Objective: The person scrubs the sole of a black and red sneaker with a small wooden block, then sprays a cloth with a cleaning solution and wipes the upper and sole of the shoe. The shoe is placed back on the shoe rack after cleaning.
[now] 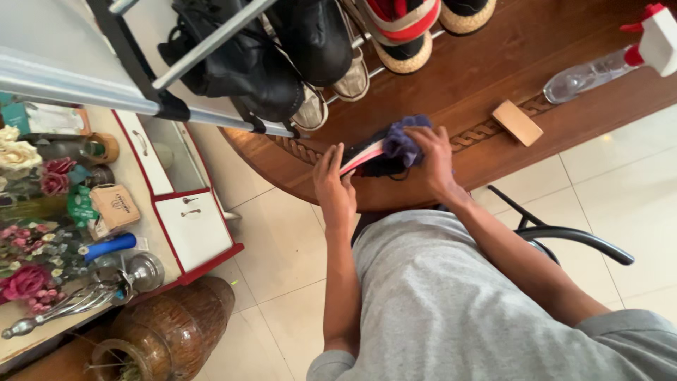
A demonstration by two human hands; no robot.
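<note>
A black shoe with a pink and white sole [367, 159] lies on its side at the near edge of the round wooden table [493, 63]. My left hand [334, 185] grips the shoe's heel end and steadies it. My right hand [431, 156] presses a purple cloth [403, 140] against the shoe's upper. Both forearms reach forward from my grey shirt.
A metal shoe rack [211, 42] with several shoes stands on the table's far side. A clear spray bottle [606, 67] with a red and white trigger and a tan brush block [517, 122] lie on the table. A black chair arm [564, 236], a white cabinet [185, 212] and a woven vase [169, 331] stand nearby.
</note>
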